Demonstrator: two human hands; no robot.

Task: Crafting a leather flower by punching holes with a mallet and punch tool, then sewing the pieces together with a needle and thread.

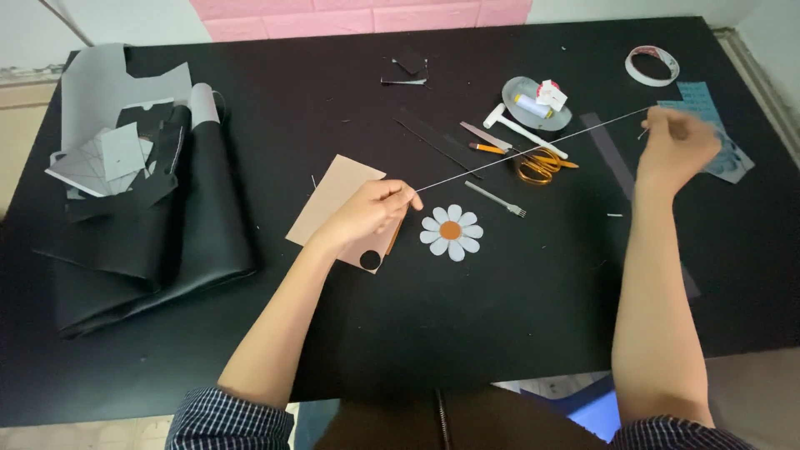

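My left hand (371, 212) pinches one end of a thin white thread (533, 150) just above a tan piece of leather (333, 204) with a round black hole near its lower corner. My right hand (675, 150) holds the thread's other end, with a small needle, out to the far right, so the thread runs taut and slanting up across the black table (467, 325). A white daisy-shaped cutout with an orange centre (451, 232) lies flat beside my left hand.
Folded black leather and grey paper patterns (133, 200) pile at the left. Behind the thread lie yellow-handled scissors (540, 165), a pronged punch (496, 199), a white-handled tool (525, 133), a thread spool on a metal dish (533, 104), a tape roll (652, 65) and a blue sheet (717, 125).
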